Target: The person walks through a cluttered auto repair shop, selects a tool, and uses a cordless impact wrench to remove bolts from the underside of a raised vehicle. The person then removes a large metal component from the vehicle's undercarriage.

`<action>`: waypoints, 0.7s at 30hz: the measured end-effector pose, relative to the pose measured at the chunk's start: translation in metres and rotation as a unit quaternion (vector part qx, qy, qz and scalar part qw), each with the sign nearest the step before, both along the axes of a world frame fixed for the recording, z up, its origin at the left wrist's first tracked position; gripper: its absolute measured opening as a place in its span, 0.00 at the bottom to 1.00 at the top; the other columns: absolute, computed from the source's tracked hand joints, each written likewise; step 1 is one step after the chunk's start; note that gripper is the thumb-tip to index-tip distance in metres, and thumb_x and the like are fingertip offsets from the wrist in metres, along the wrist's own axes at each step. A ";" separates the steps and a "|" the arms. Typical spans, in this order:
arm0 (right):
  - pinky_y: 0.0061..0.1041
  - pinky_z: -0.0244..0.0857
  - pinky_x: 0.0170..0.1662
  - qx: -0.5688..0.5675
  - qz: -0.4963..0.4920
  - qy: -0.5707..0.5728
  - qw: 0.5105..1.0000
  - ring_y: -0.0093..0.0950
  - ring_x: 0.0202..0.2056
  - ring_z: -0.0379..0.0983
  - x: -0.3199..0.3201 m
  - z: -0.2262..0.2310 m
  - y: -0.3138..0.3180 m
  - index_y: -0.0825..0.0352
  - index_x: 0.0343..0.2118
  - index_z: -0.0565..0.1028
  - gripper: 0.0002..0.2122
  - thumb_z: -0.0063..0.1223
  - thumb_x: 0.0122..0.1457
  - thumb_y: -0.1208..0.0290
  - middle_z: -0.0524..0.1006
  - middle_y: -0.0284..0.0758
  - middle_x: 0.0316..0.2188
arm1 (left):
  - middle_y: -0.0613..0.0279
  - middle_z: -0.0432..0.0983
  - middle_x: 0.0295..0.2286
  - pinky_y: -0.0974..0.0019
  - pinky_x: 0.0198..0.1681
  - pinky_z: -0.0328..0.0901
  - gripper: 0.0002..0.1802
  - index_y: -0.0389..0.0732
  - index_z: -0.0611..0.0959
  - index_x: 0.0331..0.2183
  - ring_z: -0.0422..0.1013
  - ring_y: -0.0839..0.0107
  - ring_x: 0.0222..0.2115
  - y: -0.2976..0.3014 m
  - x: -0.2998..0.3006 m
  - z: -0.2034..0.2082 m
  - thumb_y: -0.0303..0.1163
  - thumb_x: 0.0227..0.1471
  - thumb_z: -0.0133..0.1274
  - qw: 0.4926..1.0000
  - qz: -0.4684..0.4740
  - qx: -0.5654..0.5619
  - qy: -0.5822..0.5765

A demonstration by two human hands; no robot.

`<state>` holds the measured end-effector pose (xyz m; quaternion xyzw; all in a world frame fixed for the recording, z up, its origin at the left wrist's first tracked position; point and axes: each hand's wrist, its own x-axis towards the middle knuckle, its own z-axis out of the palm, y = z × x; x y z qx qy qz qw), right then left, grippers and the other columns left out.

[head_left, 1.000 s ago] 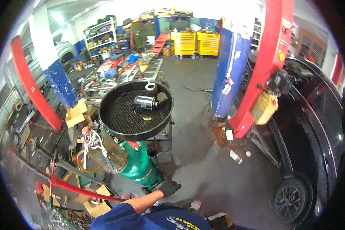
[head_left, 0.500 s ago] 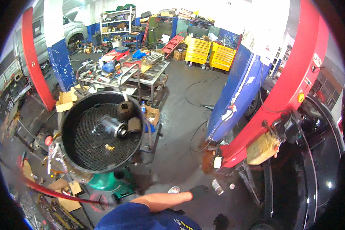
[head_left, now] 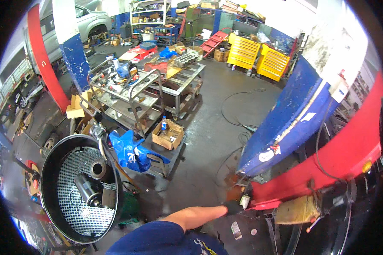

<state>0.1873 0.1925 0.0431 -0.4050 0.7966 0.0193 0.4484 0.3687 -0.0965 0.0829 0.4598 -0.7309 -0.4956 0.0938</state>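
My left arm, in a dark blue sleeve, stretches right across the lower middle. At its end my left hand wears a dark glove, and its fingers are too dark to make out. It is right beside a small white object at the foot of the red lift post; whether it touches it cannot be told. My right hand is out of view. At lower left stands a round black drain pan with a mesh grate. On the grate lie a black cylindrical canister, a hollow cylinder and a small block.
A blue plastic bag and a cardboard box sit near a metal trolley with tools. Yellow tool cabinets stand at the back. A blue-and-white pillar rises at right; a cable trails over the floor.
My left hand has moved right, to beside the white object at the post's foot. The view has shifted, so the drain pan now sits lower and farther left. The blue bag shows more fully.
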 end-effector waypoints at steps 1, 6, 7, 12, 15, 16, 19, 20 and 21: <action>0.38 0.73 0.35 0.005 0.008 -0.004 1.000 0.34 0.33 0.78 -0.007 -0.007 -0.026 0.64 0.41 0.80 0.12 0.52 0.62 0.62 0.81 0.40 0.35 | 0.42 0.80 0.42 0.51 0.50 0.67 0.28 0.40 0.85 0.43 0.76 0.47 0.44 -0.032 0.024 -0.007 0.53 0.59 0.45 0.984 -0.130 -0.109 -0.054; 0.37 0.72 0.33 0.023 0.052 -0.017 0.998 0.34 0.30 0.78 -0.052 -0.046 -0.158 0.64 0.41 0.79 0.12 0.49 0.63 0.64 0.81 0.39 0.33 | 0.45 0.80 0.42 0.51 0.45 0.71 0.17 0.40 0.83 0.45 0.78 0.49 0.39 -0.134 0.165 -0.036 0.37 0.61 0.44 0.938 -0.039 -0.236 -0.250; 0.37 0.72 0.32 0.021 0.057 -0.021 0.998 0.34 0.29 0.78 -0.062 -0.051 -0.190 0.64 0.41 0.79 0.12 0.48 0.63 0.64 0.81 0.39 0.32 | 0.46 0.80 0.40 0.52 0.43 0.72 0.16 0.42 0.82 0.45 0.78 0.50 0.37 -0.151 0.190 -0.034 0.35 0.61 0.45 0.950 0.011 -0.209 -0.231; 0.37 0.72 0.30 -0.026 -0.012 -0.116 0.993 0.34 0.27 0.78 -0.089 -0.066 -0.404 0.64 0.41 0.79 0.12 0.45 0.64 0.65 0.81 0.38 0.30 | 0.53 0.80 0.31 0.53 0.32 0.69 0.08 0.43 0.81 0.34 0.77 0.55 0.30 -0.205 0.276 -0.005 0.34 0.55 0.51 0.930 0.358 0.021 -0.080; 0.37 0.71 0.28 -0.056 -0.161 -0.249 0.953 0.34 0.25 0.78 -0.083 -0.070 -0.540 0.63 0.41 0.79 0.12 0.44 0.65 0.66 0.81 0.37 0.29 | 0.56 0.78 0.24 0.57 0.23 0.67 0.09 0.41 0.80 0.29 0.74 0.61 0.20 -0.238 0.296 0.020 0.35 0.57 0.51 0.915 0.369 -0.001 -0.163; 0.37 0.71 0.28 -0.058 -0.218 -0.312 0.923 0.34 0.25 0.78 -0.080 -0.072 -0.581 0.63 0.40 0.79 0.12 0.43 0.65 0.66 0.81 0.37 0.28 | 0.57 0.78 0.23 0.58 0.20 0.66 0.10 0.40 0.80 0.29 0.73 0.63 0.18 -0.249 0.298 0.028 0.35 0.57 0.51 0.902 0.415 0.027 -0.118; 0.36 0.71 0.27 -0.058 -0.229 -0.357 0.904 0.33 0.24 0.78 -0.058 -0.081 -0.685 0.63 0.40 0.79 0.12 0.42 0.65 0.66 0.80 0.37 0.28 | 0.53 0.79 0.24 0.55 0.22 0.68 0.08 0.38 0.81 0.31 0.75 0.60 0.19 -0.309 0.308 0.040 0.32 0.55 0.53 0.851 0.505 0.142 -0.036; 0.36 0.71 0.27 -0.047 -0.211 -0.336 0.917 0.33 0.24 0.78 -0.051 -0.084 -0.710 0.63 0.41 0.79 0.12 0.42 0.65 0.66 0.80 0.37 0.28 | 0.51 0.79 0.25 0.54 0.23 0.68 0.07 0.38 0.81 0.32 0.75 0.59 0.20 -0.330 0.315 0.039 0.32 0.55 0.54 0.860 0.486 0.140 -0.062; 0.36 0.71 0.28 -0.035 -0.193 -0.316 0.928 0.33 0.25 0.78 -0.043 -0.087 -0.731 0.63 0.41 0.79 0.12 0.43 0.65 0.66 0.80 0.37 0.28 | 0.54 0.76 0.23 0.55 0.21 0.66 0.09 0.39 0.80 0.30 0.72 0.61 0.18 -0.356 0.320 0.034 0.33 0.56 0.51 0.857 0.490 0.145 -0.064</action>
